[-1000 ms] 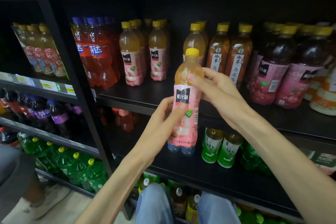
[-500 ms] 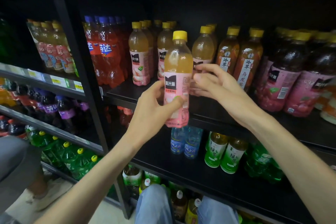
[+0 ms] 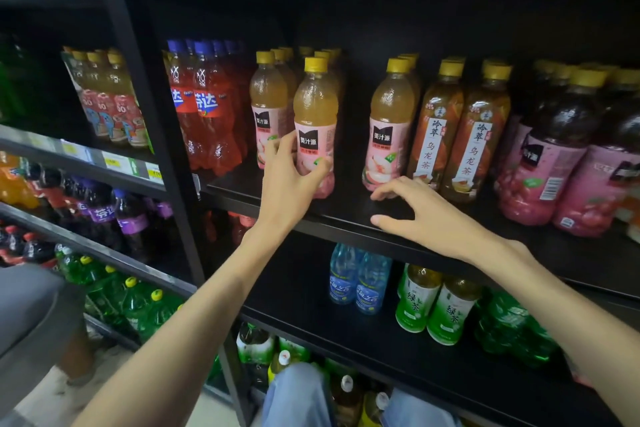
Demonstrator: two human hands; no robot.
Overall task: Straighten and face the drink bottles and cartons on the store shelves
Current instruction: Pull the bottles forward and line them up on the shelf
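From my head camera, my left hand (image 3: 294,180) grips the peach bottle (image 3: 315,125) low on its label, on the shelf (image 3: 346,218) front. My right hand (image 3: 419,215) hovers loose, holding nothing. The bottle looks full, heavy and slippery, so I hold its middle.

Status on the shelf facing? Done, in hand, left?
Done: the oolong tea bottles stand upright, labels forward. In hand: the left hand grips a peach juice bottle standing on the shelf, label forward, ahead of its neighbours. The right hand hovers open beside the next peach bottle. Left: the large pink-label bottles at right sit turned, barcodes showing.
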